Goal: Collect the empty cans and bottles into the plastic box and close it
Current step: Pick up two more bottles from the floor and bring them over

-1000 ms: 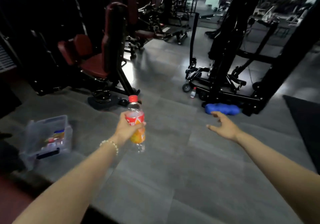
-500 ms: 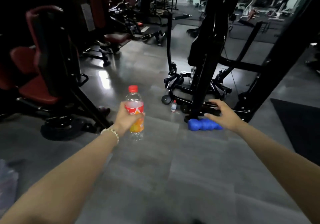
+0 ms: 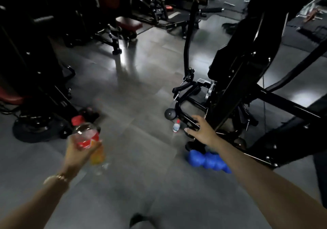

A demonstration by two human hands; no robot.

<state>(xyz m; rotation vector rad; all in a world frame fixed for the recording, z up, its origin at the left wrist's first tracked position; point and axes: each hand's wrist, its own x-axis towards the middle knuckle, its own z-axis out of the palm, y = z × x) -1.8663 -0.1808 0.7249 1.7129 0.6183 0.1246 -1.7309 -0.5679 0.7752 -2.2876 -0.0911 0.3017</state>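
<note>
My left hand grips a clear plastic bottle with a red cap and a red and orange label, held upright and blurred by motion. A small clear bottle with a red cap stands on the grey floor beside the black machine's base. My right hand reaches forward with its fingers spread, just right of that small bottle and apart from it. The plastic box is out of view.
A blue knobbly foam roller lies on the floor under my right forearm. A black gym machine frame with a small wheel stands right of centre. Red-padded machines crowd the left. Grey floor lies between them.
The view has moved forward toward the black machine and the small bottle. My right hand has passed over the blue roller toward the small bottle. The plastic box has left the view.
</note>
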